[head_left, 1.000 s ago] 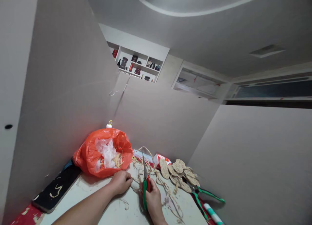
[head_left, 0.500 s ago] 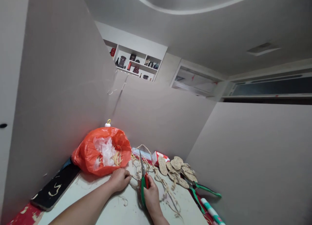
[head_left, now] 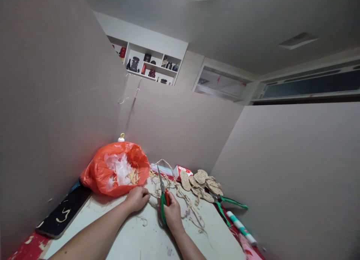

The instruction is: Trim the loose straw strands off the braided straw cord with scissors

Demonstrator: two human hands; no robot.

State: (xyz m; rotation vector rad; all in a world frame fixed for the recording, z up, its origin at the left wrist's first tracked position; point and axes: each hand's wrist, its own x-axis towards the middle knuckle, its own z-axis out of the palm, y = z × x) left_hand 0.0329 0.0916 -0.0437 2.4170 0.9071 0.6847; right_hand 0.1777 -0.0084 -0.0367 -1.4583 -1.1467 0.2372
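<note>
My left hand (head_left: 137, 199) rests low over the pale tabletop, just in front of the orange plastic bag. Its fingers are closed in a pinch on a thin strand of straw cord (head_left: 153, 195). My right hand (head_left: 173, 214) grips a pair of scissors (head_left: 163, 204) with green and red handles, the blades pointing up and away and seemingly together. Behind and right of the scissors, a knobbly straw cord (head_left: 188, 199) lies in loose loops. Oval coiled straw pieces (head_left: 201, 176) are piled at the back right.
The orange bag (head_left: 97, 170) holds white plastic and straw scraps. A long black object (head_left: 66, 213) lies at left. Green-handled pliers (head_left: 234, 203), a green-and-white roll (head_left: 241, 227) and a red-white box (head_left: 182, 171) line the right and back. Grey panels (head_left: 174, 128) enclose the table.
The view has shifted slightly, so everything sits a little higher and further left. Both hands keep their grips, with the scissors at about the same place over the table.
</note>
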